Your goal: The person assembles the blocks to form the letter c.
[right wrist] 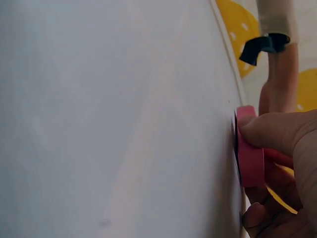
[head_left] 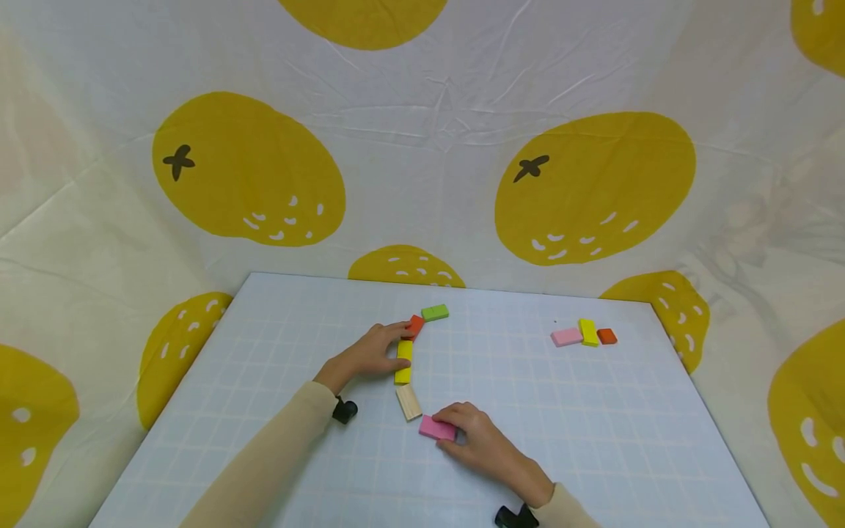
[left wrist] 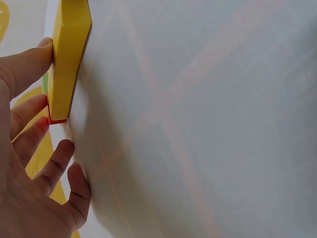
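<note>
In the head view, a curved row of flat blocks lies on the table. My left hand (head_left: 378, 350) is at its left side, thumb against the yellow block (head_left: 403, 352) and outstretched fingers reaching to the orange-red block (head_left: 415, 327). The left wrist view shows the thumb at the side of the yellow block (left wrist: 68, 59), with the other fingers spread below. At the near end of the row, my right hand (head_left: 485, 444) pinches a pink block (head_left: 436, 427) between thumb and fingers. Between the yellow and pink blocks lies a plain wooden block (head_left: 408, 402).
A green block (head_left: 435, 313) lies at the far end of the row. Over on the right, a light pink block (head_left: 566, 337), a second yellow block (head_left: 589, 332) and a red-orange block (head_left: 606, 336) sit close together. Printed cloth (head_left: 422, 176) hangs behind the table.
</note>
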A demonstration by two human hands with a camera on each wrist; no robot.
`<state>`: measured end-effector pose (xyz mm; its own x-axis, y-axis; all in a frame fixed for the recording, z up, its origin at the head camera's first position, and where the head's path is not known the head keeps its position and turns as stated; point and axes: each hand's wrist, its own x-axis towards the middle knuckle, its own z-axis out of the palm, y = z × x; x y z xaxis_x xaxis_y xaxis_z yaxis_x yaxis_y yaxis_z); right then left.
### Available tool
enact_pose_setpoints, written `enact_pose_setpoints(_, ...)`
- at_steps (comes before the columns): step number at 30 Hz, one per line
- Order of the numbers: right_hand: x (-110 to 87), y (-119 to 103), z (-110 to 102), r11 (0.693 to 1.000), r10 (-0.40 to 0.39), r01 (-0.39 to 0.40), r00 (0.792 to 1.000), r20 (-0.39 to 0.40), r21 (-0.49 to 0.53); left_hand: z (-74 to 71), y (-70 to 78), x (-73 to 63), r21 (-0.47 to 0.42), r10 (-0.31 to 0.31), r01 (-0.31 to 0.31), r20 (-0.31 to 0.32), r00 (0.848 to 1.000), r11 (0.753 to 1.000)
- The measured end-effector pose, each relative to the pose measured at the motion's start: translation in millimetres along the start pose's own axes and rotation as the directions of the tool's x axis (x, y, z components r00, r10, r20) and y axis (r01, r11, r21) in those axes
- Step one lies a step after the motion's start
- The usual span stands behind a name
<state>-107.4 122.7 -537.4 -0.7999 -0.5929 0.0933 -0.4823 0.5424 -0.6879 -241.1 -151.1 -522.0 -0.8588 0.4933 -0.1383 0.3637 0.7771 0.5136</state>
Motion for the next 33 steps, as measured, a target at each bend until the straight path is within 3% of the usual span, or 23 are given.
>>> enact_pose_setpoints(33,3.3,-2.1,-2.6,0.998,0.044,-0.046,0.997,0.063,0.036,0.9,-0.2,2.2,0.007,-0.01,0.01,0.001,1.0,1.0)
